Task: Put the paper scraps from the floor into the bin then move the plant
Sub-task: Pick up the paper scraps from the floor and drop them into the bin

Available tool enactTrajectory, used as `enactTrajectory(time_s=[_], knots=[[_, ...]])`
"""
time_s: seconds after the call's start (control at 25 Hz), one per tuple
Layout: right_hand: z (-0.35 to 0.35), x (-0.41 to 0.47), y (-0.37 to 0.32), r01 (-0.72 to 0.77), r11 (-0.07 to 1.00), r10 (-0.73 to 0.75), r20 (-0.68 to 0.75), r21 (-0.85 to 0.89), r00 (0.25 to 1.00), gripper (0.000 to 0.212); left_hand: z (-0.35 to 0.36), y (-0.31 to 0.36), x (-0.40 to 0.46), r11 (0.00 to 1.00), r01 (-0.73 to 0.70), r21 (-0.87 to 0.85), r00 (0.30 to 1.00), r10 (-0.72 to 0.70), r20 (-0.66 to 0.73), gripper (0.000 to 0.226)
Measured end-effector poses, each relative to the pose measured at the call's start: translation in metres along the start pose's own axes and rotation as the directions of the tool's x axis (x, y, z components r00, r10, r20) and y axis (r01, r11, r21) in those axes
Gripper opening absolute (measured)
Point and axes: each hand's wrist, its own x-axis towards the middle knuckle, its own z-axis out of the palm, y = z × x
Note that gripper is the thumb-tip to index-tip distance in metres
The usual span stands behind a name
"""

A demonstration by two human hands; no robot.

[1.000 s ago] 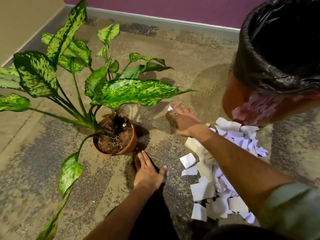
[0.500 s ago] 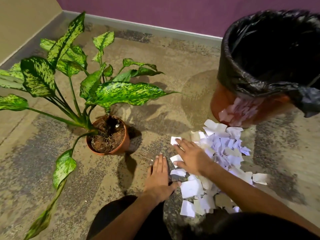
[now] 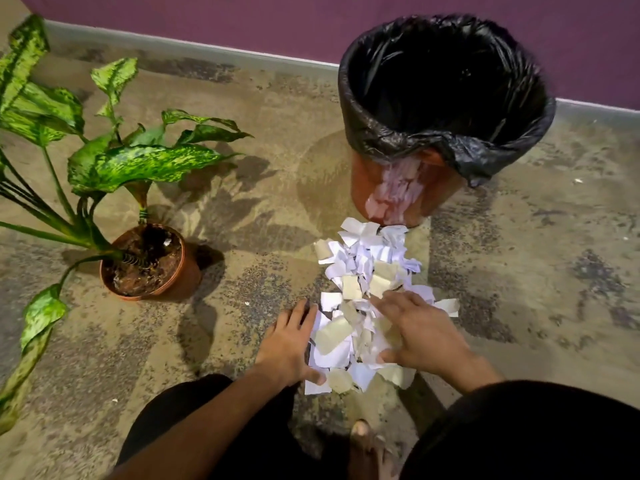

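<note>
A heap of white and cream paper scraps (image 3: 363,271) lies on the floor, stretching from the foot of the bin towards me. The orange bin (image 3: 408,188) with a black liner (image 3: 446,98) stands upright at the back right. My left hand (image 3: 289,344) lies flat on the floor against the heap's left edge, fingers spread. Palm down, my right hand (image 3: 420,329) presses on the heap's right side. The two hands flank the near end of the heap. A leafy plant in a terracotta pot (image 3: 187,271) stands to the left.
The floor is worn, mottled concrete (image 3: 536,271). A purple wall with a grey skirting (image 3: 194,46) runs along the back. The plant's long leaves (image 3: 145,164) spread over the left side. My dark-clad knees and a bare foot (image 3: 363,445) are at the bottom edge.
My right hand came back from near the plant pot onto the heap. My left hand slid right to the heap's edge. The scraps are pushed into a tighter heap between both hands.
</note>
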Motion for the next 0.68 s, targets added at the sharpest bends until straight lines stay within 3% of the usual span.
enactTrajectory(time_s=[0.08,0.2,0.32,0.4,0.56,0.68], knots=[[0.003,-0.003,0.004,-0.063,0.998,0.063,0.078,0.0,0.995,0.108,-0.001,0.009,0.005,0.999,-0.002,0.036,1.0,0.001,0.015,0.126],[0.012,0.008,-0.001,0.025,1.0,-0.025,0.084,0.0,0.996,0.099,-0.002,0.027,0.014,0.999,0.048,0.014,0.999,-0.047,-0.016,0.105],[0.018,0.022,-0.006,0.119,0.992,-0.121,-0.042,-0.042,0.992,0.064,-0.005,0.036,0.022,0.999,0.025,-0.035,0.994,-0.029,-0.104,0.07],[0.018,0.027,-0.002,0.148,0.987,-0.155,-0.114,-0.067,0.981,0.049,-0.009,0.035,0.023,0.995,0.012,-0.104,0.988,-0.027,-0.15,0.06],[0.006,0.024,0.01,0.162,0.977,-0.19,-0.23,-0.138,0.954,0.038,-0.031,0.03,0.019,0.97,-0.052,-0.237,0.973,-0.004,-0.233,0.034],[-0.008,0.017,0.025,0.149,0.98,-0.186,-0.347,-0.129,0.919,0.04,-0.052,0.029,0.015,0.982,-0.042,-0.183,0.957,-0.013,-0.291,0.019]])
